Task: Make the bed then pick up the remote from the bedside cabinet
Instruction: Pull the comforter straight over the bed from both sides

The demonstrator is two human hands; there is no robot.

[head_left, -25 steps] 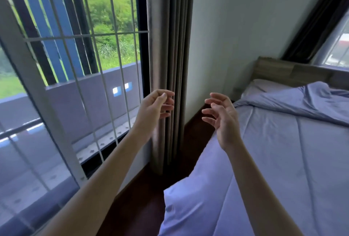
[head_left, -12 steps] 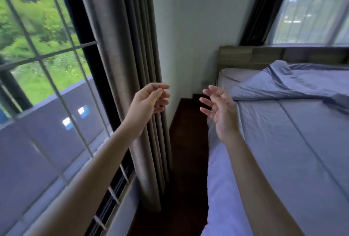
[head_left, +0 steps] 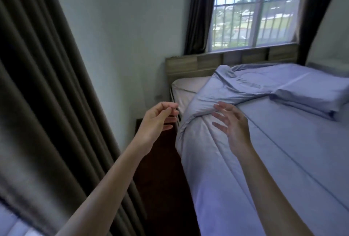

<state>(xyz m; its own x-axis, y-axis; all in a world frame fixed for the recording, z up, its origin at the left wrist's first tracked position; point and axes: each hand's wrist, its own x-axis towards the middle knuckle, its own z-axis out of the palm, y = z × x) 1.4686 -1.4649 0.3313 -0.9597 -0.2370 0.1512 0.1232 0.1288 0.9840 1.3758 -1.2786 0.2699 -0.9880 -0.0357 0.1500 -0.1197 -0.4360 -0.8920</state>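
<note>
A light-blue duvet (head_left: 264, 152) covers the bed, lying smooth near me and bunched in a crumpled fold (head_left: 232, 86) near the headboard. A pale pillow (head_left: 188, 88) shows at the bed's top left corner. My left hand (head_left: 156, 120) hovers over the dark floor gap beside the bed, fingers loosely curled, holding nothing. My right hand (head_left: 232, 124) floats just above the duvet's left edge with fingers spread, empty. No remote or bedside cabinet can be made out.
A wooden headboard (head_left: 198, 63) with shelf niches stands under a barred window (head_left: 253, 8). A dark curtain (head_left: 47, 103) hangs close on my left. A narrow strip of dark floor (head_left: 162, 179) runs between curtain and bed.
The view has swung right from the side window toward the headboard. Both hands stay raised and empty, now nearer the bunched duvet.
</note>
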